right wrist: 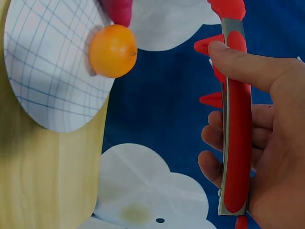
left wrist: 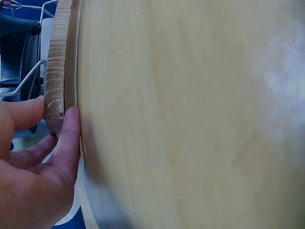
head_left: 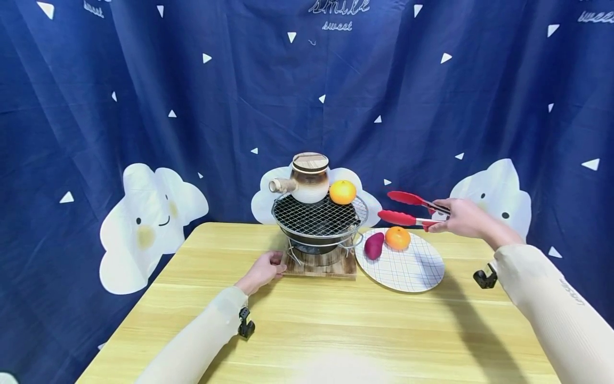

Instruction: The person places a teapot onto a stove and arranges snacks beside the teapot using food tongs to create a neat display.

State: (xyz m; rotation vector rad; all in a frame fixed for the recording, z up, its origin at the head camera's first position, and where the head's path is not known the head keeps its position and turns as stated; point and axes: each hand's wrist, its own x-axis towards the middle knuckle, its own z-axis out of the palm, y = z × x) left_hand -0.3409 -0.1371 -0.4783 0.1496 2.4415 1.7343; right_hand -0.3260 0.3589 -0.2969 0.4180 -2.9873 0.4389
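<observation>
My left hand point(head_left: 263, 271) pinches the near left corner of a wooden board point(head_left: 318, 274), thumb on top in the left wrist view. A small black stove with a round wire grill point(head_left: 307, 221) stands on that board. On the grill sit a brown and white lidded teapot point(head_left: 310, 188) and, to its right, an orange point(head_left: 342, 192). My right hand point(head_left: 464, 217) grips red-tipped tongs point(head_left: 404, 198) above the plate's far right side. Their tips are apart with nothing between them. A checked plate point(head_left: 412, 277) holds another orange point(head_left: 397, 238) and a purple sweet potato point(head_left: 374, 246).
The light wooden table point(head_left: 307, 325) extends in front of the stove and plate. Behind it hangs a blue curtain point(head_left: 268, 80) with white triangles and clouds. The plate's left rim lies close beside the board and stove.
</observation>
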